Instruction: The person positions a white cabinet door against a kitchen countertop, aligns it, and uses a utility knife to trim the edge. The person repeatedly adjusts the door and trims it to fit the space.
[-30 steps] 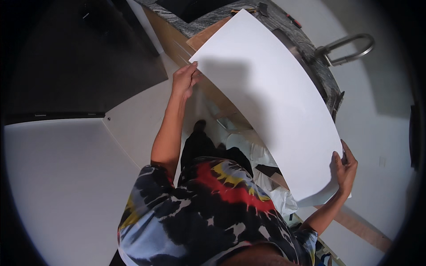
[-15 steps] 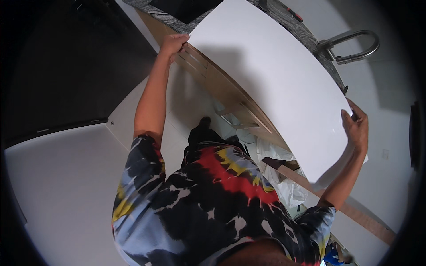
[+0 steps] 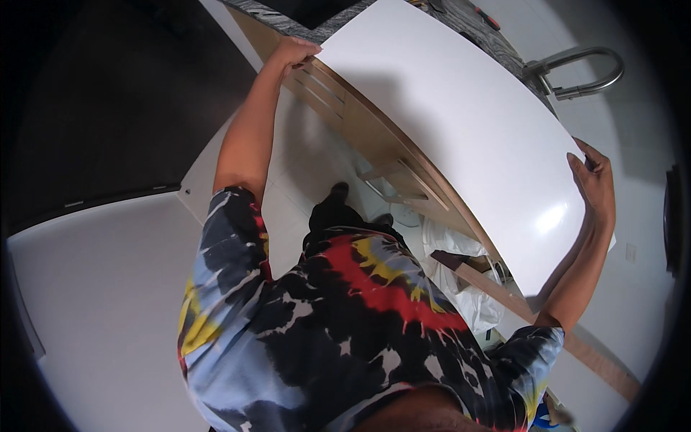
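Observation:
A large, smooth white panel (image 3: 461,129) lies slantwise across the grey-veined countertop (image 3: 497,50) and overhangs its right part. My left hand (image 3: 296,55) is closed on the panel's left corner, thumb along the edge and the other fingers largely hidden. At the opposite end, my right hand (image 3: 596,180) grips the right edge, with its thumb on the white face and its fingers behind the rim. Below the panel's near edge runs the light-wood front (image 3: 389,158) of the cabinet, with slot-like openings and bars.
A curved metal faucet (image 3: 604,68) stands beyond the panel. A red-and-black handled tool (image 3: 488,18) lies at the back of the counter. White plastic bags (image 3: 479,306) and a long wooden board (image 3: 597,360) are at lower right. A large dark panel (image 3: 129,108) fills the left.
The white panel has shifted a little to the right and away from me, both hands moving with it. More of the cabinet's upper wooden edge shows along the near side.

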{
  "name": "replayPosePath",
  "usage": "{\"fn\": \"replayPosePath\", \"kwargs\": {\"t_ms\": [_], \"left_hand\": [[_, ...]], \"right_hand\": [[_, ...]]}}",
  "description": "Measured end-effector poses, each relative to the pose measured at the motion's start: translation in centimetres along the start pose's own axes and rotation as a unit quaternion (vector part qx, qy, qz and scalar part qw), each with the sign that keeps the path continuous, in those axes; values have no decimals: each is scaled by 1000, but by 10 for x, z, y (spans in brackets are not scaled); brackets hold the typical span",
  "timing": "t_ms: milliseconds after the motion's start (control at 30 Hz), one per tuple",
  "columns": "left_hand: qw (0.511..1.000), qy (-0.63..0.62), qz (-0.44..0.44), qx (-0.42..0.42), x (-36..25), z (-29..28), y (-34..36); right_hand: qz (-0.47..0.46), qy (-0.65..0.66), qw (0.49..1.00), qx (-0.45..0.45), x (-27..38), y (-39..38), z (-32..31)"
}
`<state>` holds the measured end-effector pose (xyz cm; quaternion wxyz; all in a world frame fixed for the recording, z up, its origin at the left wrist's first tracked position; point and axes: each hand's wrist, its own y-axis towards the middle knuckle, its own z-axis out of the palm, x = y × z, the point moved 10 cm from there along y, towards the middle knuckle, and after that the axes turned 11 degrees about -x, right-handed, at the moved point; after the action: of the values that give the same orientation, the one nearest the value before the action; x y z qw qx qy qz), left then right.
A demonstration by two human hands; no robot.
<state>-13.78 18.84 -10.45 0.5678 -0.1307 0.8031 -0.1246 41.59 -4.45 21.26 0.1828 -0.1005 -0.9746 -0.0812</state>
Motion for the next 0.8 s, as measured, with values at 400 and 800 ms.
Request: {"fn": "replayPosePath", "kwargs": {"t_ms": [400, 800], "left_hand": [[998, 25, -60, -17, -3, 0, -11], [997, -16, -73, 9, 8, 9, -11]], "right_hand": [[33, -13, 999, 11, 3, 1, 0], [28, -26, 999, 39, 10, -1, 0]]}}
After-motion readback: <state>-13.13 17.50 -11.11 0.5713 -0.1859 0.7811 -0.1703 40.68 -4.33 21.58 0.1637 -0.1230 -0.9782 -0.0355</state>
